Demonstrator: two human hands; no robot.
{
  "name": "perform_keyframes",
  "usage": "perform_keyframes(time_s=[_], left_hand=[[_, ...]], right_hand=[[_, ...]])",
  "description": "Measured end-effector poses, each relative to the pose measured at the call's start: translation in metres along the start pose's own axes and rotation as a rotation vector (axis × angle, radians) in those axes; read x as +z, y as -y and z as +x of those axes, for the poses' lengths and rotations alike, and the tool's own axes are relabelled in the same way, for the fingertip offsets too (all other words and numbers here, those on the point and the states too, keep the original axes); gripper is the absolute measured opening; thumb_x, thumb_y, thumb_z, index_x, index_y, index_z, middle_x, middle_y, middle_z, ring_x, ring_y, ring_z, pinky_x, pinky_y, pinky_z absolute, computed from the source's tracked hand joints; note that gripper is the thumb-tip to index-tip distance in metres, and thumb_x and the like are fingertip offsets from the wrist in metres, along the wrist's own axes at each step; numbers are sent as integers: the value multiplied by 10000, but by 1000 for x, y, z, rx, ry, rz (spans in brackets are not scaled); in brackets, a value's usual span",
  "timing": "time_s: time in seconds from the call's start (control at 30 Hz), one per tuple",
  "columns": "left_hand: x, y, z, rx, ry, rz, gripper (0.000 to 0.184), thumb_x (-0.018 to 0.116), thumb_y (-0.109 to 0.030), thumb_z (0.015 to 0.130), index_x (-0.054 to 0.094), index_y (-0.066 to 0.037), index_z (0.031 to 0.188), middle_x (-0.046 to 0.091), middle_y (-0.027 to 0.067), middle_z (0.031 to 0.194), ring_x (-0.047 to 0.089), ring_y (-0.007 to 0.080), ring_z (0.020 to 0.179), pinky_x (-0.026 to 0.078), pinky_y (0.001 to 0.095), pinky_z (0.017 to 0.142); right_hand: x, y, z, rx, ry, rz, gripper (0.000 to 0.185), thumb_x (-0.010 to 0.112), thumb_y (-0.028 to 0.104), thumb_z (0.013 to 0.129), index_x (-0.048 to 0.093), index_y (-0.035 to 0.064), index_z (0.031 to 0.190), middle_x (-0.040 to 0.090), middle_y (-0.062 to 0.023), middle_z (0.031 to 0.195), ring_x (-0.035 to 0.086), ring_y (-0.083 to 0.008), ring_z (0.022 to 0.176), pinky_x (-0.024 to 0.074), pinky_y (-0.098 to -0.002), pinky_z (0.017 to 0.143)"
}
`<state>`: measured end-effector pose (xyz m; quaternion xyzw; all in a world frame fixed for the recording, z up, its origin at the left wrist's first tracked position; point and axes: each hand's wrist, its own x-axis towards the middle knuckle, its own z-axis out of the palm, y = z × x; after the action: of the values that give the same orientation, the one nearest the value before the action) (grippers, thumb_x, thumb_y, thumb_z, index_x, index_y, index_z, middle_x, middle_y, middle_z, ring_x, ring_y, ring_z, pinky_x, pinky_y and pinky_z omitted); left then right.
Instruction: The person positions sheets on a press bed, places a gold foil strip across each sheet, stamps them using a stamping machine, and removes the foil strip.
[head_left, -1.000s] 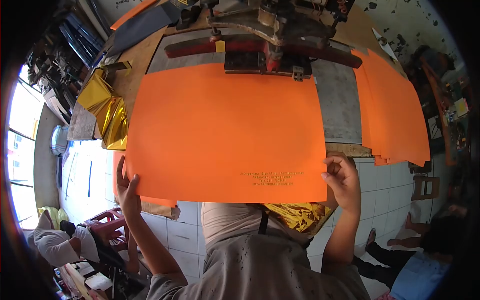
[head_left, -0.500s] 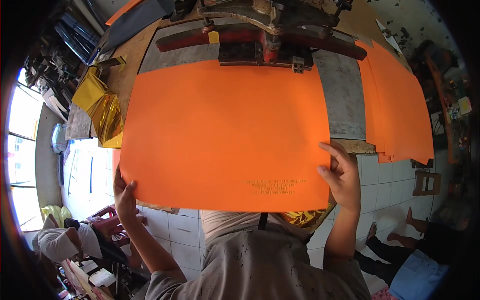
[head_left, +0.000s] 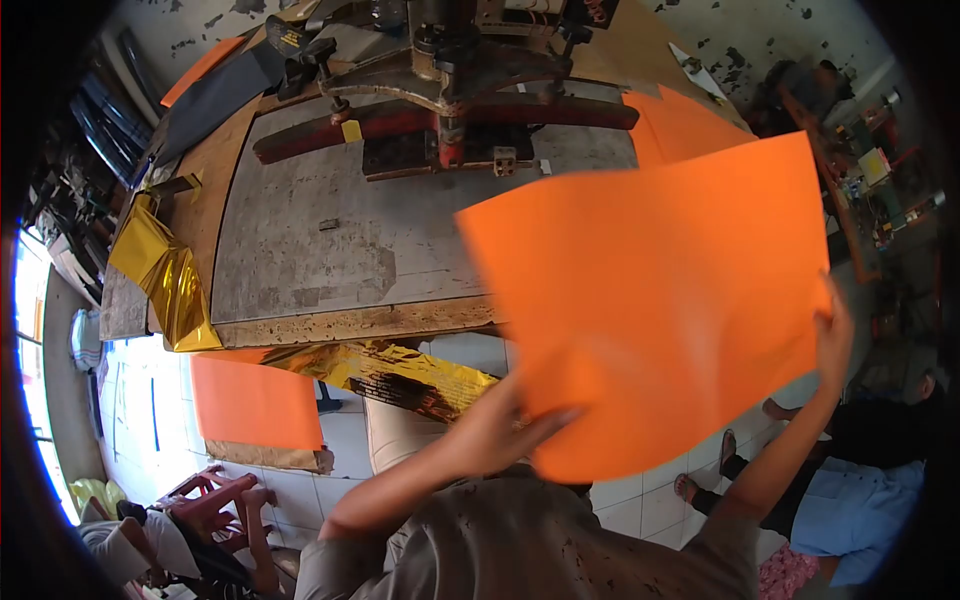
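A large orange sheet (head_left: 670,310) hangs bent and slightly blurred between my hands, right of centre. My left hand (head_left: 515,425) grips its lower left side, the fingers partly behind it. At the sheet's right edge, my right hand (head_left: 832,335) pinches it. Behind the sheet stands a press with a dark red crossbar (head_left: 380,122) over a grey metal plate (head_left: 330,250). More orange sheets (head_left: 680,125) lie at the right of the press, partly covered by the held one. No print can be made out on the held sheet.
Gold foil (head_left: 165,270) drapes over the table's left side, and a used foil strip (head_left: 400,375) hangs at the front edge. Lower left is another orange sheet (head_left: 255,400). One person (head_left: 150,545) is at the lower left, another (head_left: 860,490) at the lower right.
Both hands have carried the orange sheet rightward, off the press plate, and it has bent. The plate and the foil strip at the front edge now show. The view has shifted right.
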<state>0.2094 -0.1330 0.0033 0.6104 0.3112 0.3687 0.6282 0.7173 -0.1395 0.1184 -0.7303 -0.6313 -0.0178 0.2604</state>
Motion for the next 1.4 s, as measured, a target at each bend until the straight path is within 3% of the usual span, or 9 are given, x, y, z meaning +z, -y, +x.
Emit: perform_keyframes(time_s=[0.1, 0.2, 0.3, 0.4, 0.5, 0.7, 0.97, 1.2, 1.4], left_hand=[[58, 18, 101, 312, -2, -319, 644, 637, -100, 1037, 285, -3, 1567, 571, 162, 1394, 618, 202, 1212, 509, 344, 1017], [72, 17, 124, 211, 7, -634, 694, 604, -118, 1055, 204, -37, 1616, 517, 194, 1471, 646, 202, 1174, 520, 349, 1007], [34, 7, 67, 81, 44, -74, 608, 628, -138, 1041, 350, -20, 1569, 553, 177, 1469, 653, 187, 1174, 526, 356, 1007], [-33, 27, -19, -291, 361, -147, 313, 641, -164, 1033, 664, 4, 1296, 759, 89, 1101, 705, 153, 1043, 554, 338, 952], [-111, 73, -118, -481, 331, -93, 326, 645, -225, 1034, 654, 8, 1261, 759, 83, 952, 706, 126, 745, 572, 266, 667], [-227, 209, -288, -601, -778, 612, 224, 694, -221, 950, 657, -23, 1047, 686, 76, 773, 648, 183, 641, 537, 336, 600], [-259, 308, -271, -916, -938, 1391, 608, 897, -380, 751, 551, -115, 1176, 506, 142, 1235, 507, 338, 1199, 463, 466, 942], [-269, 349, -298, -822, -917, 1440, 441, 793, -316, 843, 564, -77, 1133, 563, 177, 1191, 580, 373, 1104, 524, 479, 849], [-305, 366, -353, -740, -992, 1249, 216, 663, -221, 953, 678, -10, 907, 687, 229, 872, 689, 389, 799, 545, 469, 747]], right_hand=[[-43, -104, 80, -74, -21, -176, 692, 504, -129, 856, 519, 101, 1508, 504, -133, 1560, 442, -295, 1469, 311, -387, 1216], [-33, -146, 125, 15, -83, -590, 591, 590, 55, 945, 499, 139, 1522, 449, -126, 1601, 402, -343, 1486, 331, -448, 1204], [27, -160, 130, 97, -152, -955, 554, 634, 217, 1005, 480, 189, 1537, 372, -125, 1645, 348, -372, 1508, 326, -492, 1204], [103, -149, 114, 43, 70, -364, 611, 561, 433, 1048, 426, 153, 1573, 323, -153, 1667, 296, -355, 1534, 255, -472, 1243], [158, -134, 98, 90, 150, -206, 690, 480, 549, 1054, 395, 121, 1588, 292, -172, 1678, 269, -357, 1544, 220, -467, 1258], [177, -195, 172, 237, 186, -142, 907, 315, 763, 1002, 301, 109, 1632, 252, -148, 1699, 176, -350, 1581, 180, -494, 1269], [169, -96, 187, 284, 149, -521, 740, 382, 608, 1064, 321, 124, 1621, 291, -169, 1675, 196, -338, 1578, 222, -527, 1257], [182, 125, 6, -328, -76, -67, 529, 480, 326, 1098, 417, 95, 1569, 374, -145, 1635, 303, -336, 1537, 223, -528, 1254], [236, 205, -87, -521, 68, 60, 575, 516, 392, 1048, 474, 53, 1510, 409, -154, 1610, 268, -393, 1547, 189, -574, 1245]])
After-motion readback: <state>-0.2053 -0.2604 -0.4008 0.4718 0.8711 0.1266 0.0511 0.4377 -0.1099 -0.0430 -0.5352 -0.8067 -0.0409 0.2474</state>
